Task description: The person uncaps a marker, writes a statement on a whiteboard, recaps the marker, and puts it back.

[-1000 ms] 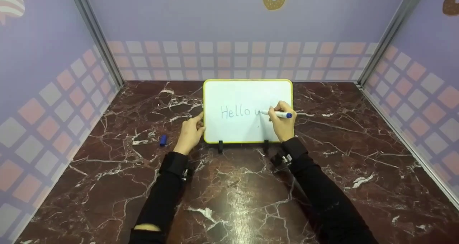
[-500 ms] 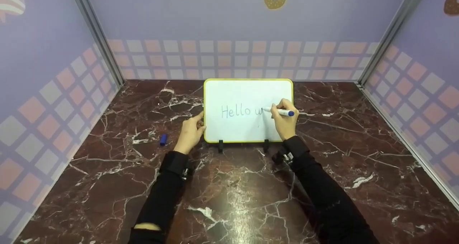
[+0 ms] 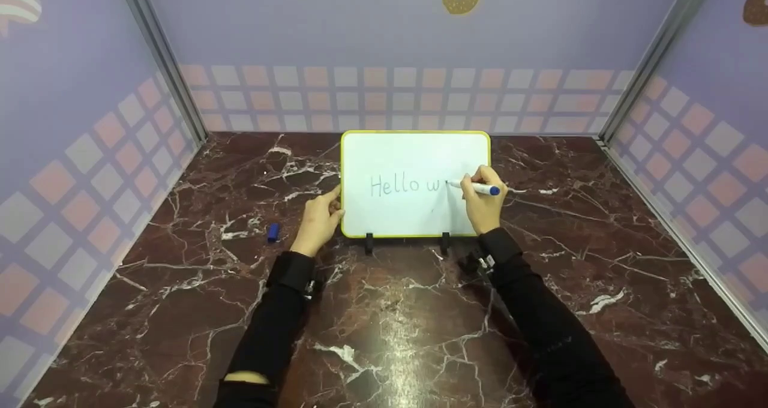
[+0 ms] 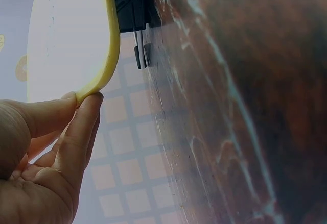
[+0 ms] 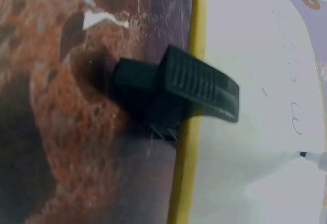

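Centre of the head view: yellow-framed whiteboard [image 3: 414, 156] standing upright on two black clip feet [image 3: 369, 243] on the dark red marble table [image 3: 384, 324], near the back wall. "Hello w" written in blue across the middle of the board. Right hand [image 3: 482, 204] at the board's right edge, fingers curled round a white marker [image 3: 477, 188] with a blue end; marker lying nearly level, tip pointed left and set against the board just right of the "w". Right wrist view: marker tip [image 5: 303, 155] at the right edge of the frame, on the white surface, just below a small blue stroke; one black clip foot [image 5: 176, 89] clamped over the yellow frame at centre. Left hand [image 3: 318, 222] at the board's lower left edge, fingers held fairly straight, thumb and fingertips resting on the frame. Left wrist view: fingertips [image 4: 87, 101] touching the yellow rim at its rounded corner, not wrapped round it; black foot at the top of the frame. Blue marker cap [image 3: 273, 233] lying on the table to the left of the left hand, apart from it. Both forearms in black sleeves, running up from the bottom of the frame. Pastel checked panels with doughnut prints enclosing the table on three sides.
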A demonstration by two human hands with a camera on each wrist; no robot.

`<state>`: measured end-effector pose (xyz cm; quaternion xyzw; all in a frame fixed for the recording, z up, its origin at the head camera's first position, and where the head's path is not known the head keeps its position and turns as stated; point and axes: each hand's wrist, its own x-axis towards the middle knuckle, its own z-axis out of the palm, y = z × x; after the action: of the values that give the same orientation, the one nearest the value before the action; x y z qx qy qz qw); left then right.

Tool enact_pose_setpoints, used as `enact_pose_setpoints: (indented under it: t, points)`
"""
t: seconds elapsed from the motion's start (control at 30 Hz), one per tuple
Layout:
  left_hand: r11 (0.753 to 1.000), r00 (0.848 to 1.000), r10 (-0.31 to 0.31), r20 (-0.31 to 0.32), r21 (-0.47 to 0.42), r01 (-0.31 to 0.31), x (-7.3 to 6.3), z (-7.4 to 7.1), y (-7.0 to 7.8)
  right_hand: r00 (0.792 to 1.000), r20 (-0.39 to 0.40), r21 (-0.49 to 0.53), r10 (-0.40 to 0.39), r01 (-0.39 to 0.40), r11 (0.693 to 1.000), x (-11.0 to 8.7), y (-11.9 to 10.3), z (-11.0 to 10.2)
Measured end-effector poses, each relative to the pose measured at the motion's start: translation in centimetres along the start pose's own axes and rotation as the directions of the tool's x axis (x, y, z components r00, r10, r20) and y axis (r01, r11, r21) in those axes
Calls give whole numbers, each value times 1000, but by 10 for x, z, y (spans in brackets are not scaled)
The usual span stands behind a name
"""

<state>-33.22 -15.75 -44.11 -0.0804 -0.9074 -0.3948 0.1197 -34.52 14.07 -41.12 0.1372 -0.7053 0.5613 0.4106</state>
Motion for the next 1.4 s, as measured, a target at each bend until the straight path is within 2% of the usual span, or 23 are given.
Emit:
enact_pose_setpoints:
  t: [0.2, 0.4, 0.77, 0.93, 1.1, 1.4]
  points:
    - [1000, 1000, -25, 2, 4, 25, 0, -1, 2, 1000, -8, 6, 23, -23, 1000, -4, 2, 1]
    - [1000, 1000, -16, -4, 2, 16, 1, -1, 1, 998, 4, 17, 59, -59, 998, -2, 0, 2]
    - [1000, 1000, -9, -4, -4, 8, 2, -1, 0, 997, -40, 74, 70, -67, 995, 5, 3, -11]
    - [1000, 1000, -8, 8, 2, 8, -1, -1, 0, 997, -13, 21, 80, -79, 997, 4, 6, -11]
    - [1000, 1000, -9, 4, 3, 9, -1, -1, 2, 998, 15, 23, 63, -63, 998, 3, 4, -11]
    - [1000, 1000, 13, -12, 8, -13, 0, -1, 1, 999, -11, 2, 46, -46, 999, 1, 2, -15]
